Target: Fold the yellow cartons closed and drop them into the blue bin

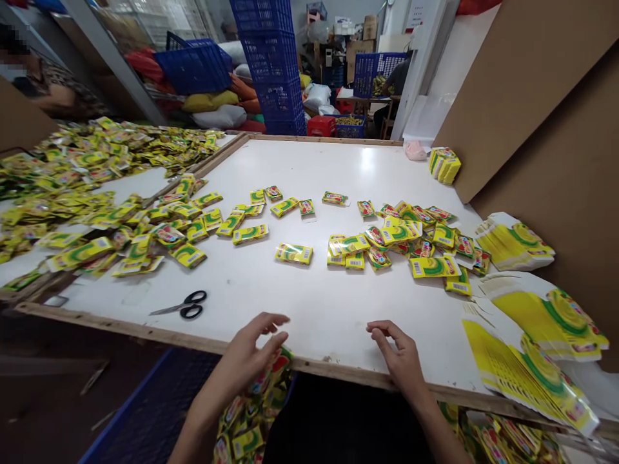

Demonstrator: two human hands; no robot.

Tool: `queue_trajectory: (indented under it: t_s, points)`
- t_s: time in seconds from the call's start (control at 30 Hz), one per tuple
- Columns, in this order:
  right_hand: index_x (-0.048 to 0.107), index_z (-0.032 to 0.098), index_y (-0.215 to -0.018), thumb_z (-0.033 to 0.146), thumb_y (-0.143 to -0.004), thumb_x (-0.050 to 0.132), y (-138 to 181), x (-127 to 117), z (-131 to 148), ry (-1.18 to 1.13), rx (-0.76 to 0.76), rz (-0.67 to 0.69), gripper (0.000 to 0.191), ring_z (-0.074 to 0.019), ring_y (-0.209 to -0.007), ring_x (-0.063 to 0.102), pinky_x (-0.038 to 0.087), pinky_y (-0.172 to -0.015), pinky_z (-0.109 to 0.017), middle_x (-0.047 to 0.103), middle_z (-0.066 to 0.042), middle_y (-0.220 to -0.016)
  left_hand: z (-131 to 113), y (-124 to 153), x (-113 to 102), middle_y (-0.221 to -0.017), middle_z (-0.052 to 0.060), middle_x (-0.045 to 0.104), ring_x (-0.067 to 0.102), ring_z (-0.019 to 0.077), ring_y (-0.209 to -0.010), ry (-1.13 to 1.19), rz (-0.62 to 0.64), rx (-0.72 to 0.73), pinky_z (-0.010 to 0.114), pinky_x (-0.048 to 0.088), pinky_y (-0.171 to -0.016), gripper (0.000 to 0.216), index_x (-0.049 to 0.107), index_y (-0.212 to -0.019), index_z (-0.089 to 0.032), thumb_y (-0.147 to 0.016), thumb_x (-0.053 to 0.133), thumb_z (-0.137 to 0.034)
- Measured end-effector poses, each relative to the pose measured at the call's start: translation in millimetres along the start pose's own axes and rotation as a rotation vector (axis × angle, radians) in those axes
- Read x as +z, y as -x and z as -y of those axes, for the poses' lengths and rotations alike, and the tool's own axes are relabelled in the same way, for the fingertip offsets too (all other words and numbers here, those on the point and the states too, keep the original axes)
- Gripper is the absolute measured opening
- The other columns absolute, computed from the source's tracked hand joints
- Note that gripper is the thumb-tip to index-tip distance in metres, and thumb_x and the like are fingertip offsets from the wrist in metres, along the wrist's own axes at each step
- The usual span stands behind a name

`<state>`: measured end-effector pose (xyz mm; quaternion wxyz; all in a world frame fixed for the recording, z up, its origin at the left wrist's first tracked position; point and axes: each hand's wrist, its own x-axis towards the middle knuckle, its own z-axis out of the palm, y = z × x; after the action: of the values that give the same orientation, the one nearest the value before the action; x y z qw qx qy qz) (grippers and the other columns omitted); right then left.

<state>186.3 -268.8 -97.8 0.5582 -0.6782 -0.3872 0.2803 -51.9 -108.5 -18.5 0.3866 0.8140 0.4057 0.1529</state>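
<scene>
My left hand (258, 341) is over the front edge of the table, thumb and fingers apart, holding nothing. Just below it, a small yellow-green packet box (280, 362) shows above a blue basket (145, 406) filled with similar boxes. My right hand (399, 354) hovers at the same edge, its fingers loosely curled and a small gap left at the thumb; nothing shows between them. Black-handled scissors (186, 305) lie to the left of my left hand. Beyond both hands, a single yellow box (294, 254) lies flat on the white tabletop (309, 296).
Filled boxes (406, 232) are heaped at right, near fanned stacks of flat cartons (536, 374). More boxes (140, 238) and a large pile of packets (106, 154) cover the left. Cardboard (507, 84) leans at right. Blue crates (271, 64) stand behind; a person (53, 90) sits far left.
</scene>
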Motion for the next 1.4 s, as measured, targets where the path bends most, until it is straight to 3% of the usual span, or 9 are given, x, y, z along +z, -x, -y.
queue_trajectory:
  t_s: [0.2,0.37,0.47,0.6,0.77,0.87,0.97,1.17,1.4]
  points:
    - [0.069,0.019,-0.089,0.040,-0.089,0.054,-9,20,4,0.024,-0.023,0.102,0.025,-0.0199,-0.084,0.062,0.047,-0.077,-0.029,0.070,-0.005,-0.087,31,-109,0,-0.142,0.014,0.045,0.039,0.0297,-0.133,-0.306,-0.124,0.176,0.047,0.031,-0.108,0.066,0.040,-0.135,-0.019,-0.074,0.065,-0.027]
    - [0.068,0.019,-0.091,0.039,-0.090,0.052,-9,26,1,0.048,-0.052,0.073,0.026,-0.0198,-0.080,0.063,0.050,-0.074,-0.030,0.071,-0.005,-0.086,22,-178,3,-0.121,0.018,0.062,0.050,0.0370,-0.121,-0.408,-0.050,0.152,0.057,0.020,-0.106,0.056,0.051,-0.119,-0.016,-0.069,0.071,-0.030]
    - [0.067,0.021,-0.099,0.033,-0.091,0.050,-9,25,-1,0.141,-0.152,-0.022,0.022,-0.0212,-0.088,0.063,0.051,-0.078,-0.033,0.070,-0.007,-0.097,8,-159,20,-0.093,0.014,0.070,0.063,0.0339,-0.095,-0.406,-0.001,0.193,0.047,0.038,-0.092,0.036,0.058,-0.101,-0.016,-0.072,0.068,-0.035]
    - [0.057,0.026,-0.123,0.023,-0.086,0.056,-10,28,4,0.314,-0.364,-0.015,0.037,-0.0266,-0.120,0.050,0.039,-0.101,-0.046,0.059,-0.008,-0.128,-22,-96,55,-0.077,0.006,0.069,0.064,0.0259,-0.077,-0.345,0.160,0.297,0.030,0.044,-0.073,0.019,0.062,-0.083,-0.020,-0.068,0.069,-0.031]
    - [0.056,0.024,-0.116,0.024,-0.088,0.054,-9,28,7,0.151,-0.213,0.042,0.028,-0.0233,-0.101,0.062,0.049,-0.088,-0.039,0.067,-0.008,-0.109,-54,-54,59,-0.085,0.005,0.070,0.065,0.0216,-0.077,0.119,0.348,0.247,0.029,0.046,-0.069,0.025,0.061,-0.098,-0.021,-0.078,0.063,-0.035]
    - [0.045,0.022,-0.117,0.036,-0.089,0.054,-5,27,4,-0.104,-0.028,0.020,0.033,-0.0222,-0.093,0.067,0.054,-0.080,-0.035,0.070,-0.009,-0.103,-50,-49,64,-0.097,0.006,0.070,0.067,0.0198,-0.087,0.481,0.279,0.119,0.031,0.049,-0.077,0.041,0.045,-0.116,-0.022,-0.081,0.063,-0.031]
    - [0.040,0.022,-0.118,0.040,-0.089,0.054,1,28,0,-0.188,0.039,0.067,0.037,-0.0229,-0.094,0.069,0.056,-0.079,-0.035,0.071,-0.010,-0.103,-37,-44,85,-0.095,0.006,0.070,0.067,0.0188,-0.090,0.647,0.161,0.082,0.033,0.049,-0.081,0.039,0.039,-0.111,-0.022,-0.081,0.064,-0.026]
    - [0.041,0.021,-0.117,0.036,-0.090,0.053,7,22,-2,-0.069,-0.013,-0.078,0.033,-0.0221,-0.097,0.066,0.055,-0.077,-0.033,0.068,-0.010,-0.105,-30,-30,113,-0.089,0.004,0.070,0.065,0.0180,-0.082,0.665,0.146,0.060,0.029,0.051,-0.073,0.030,0.046,-0.110,-0.022,-0.084,0.060,-0.029]
    - [0.056,0.021,-0.112,0.034,-0.089,0.053,0,9,1,-0.014,-0.104,0.032,0.027,-0.0203,-0.085,0.066,0.053,-0.076,-0.031,0.070,-0.005,-0.090,-24,-24,107,-0.095,0.006,0.069,0.065,0.0189,-0.083,0.604,0.245,0.081,0.031,0.051,-0.078,0.031,0.056,-0.114,-0.019,-0.084,0.059,-0.027]
